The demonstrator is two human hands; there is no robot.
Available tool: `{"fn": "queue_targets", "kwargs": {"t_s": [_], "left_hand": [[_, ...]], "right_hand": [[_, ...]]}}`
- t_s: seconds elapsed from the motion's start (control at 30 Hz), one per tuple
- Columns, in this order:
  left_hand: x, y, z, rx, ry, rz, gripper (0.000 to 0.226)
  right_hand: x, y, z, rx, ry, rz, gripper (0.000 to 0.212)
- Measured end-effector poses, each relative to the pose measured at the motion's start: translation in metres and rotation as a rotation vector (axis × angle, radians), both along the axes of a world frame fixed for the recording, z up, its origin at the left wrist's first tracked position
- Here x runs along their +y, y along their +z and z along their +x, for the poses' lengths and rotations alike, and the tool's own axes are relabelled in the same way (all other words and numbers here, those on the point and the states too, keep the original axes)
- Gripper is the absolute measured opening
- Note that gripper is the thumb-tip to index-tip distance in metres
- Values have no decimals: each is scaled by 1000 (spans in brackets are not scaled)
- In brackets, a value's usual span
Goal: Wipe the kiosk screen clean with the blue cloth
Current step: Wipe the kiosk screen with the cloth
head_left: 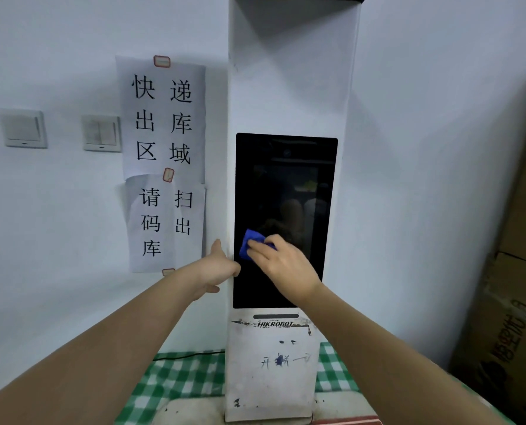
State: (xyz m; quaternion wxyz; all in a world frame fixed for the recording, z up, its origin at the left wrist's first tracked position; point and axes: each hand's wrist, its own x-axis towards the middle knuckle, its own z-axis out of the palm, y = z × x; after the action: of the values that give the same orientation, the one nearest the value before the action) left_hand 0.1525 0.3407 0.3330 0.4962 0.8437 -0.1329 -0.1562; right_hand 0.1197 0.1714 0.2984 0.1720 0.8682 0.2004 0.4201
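There is a single view, taken from the person's head and facing forward and slightly down along both outstretched arms, which enter from the bottom corners. It sits close to the scene, about an arm's reach from the kiosk screen (286,185), which stands upright straight ahead, just beyond the right hand (281,265) and to the right of the left hand (217,266). The wide lens bends the edges (the cardboard boxes (513,271) far right of the right hand lean inward). Paper signs (163,161) on the wall lie above the left hand; a green checked cloth (182,381) shows below both forearms.
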Motion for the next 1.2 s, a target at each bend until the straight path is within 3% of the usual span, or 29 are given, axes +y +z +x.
{"fn": "queue_targets", "kwargs": {"t_s": [0.13,0.33,0.43,0.53,0.7,0.87,0.97,1.1,1.2], "left_hand": [[-3,1,-2,-3,-14,3,90],[-9,3,-5,-14,-18,-12,89],[-14,2,-8,-28,-6,3,90],[-16,2,-9,-30,-4,8,90],[-17,4,-7,-52,-15,-4,90],[-22,1,-6,-79,7,-5,93],[-22,2,-6,-86,13,3,93],[-23,2,-5,-75,15,-7,92],[-24,0,-5,-76,30,-16,94]], "right_hand": [[-16,9,-4,47,2,-155,41],[-16,19,-8,-136,-10,101,45],[-19,-6,-8,-35,20,-30,35],[-27,-1,-12,31,-9,-135,39],[-27,21,-16,-125,-25,78,49],[-33,-6,-20,-14,-9,4,47],[-39,7,-21,10,-29,-100,38],[-40,35,-23,-120,-65,84,49],[-39,19,-26,-119,-67,93,53]]}}
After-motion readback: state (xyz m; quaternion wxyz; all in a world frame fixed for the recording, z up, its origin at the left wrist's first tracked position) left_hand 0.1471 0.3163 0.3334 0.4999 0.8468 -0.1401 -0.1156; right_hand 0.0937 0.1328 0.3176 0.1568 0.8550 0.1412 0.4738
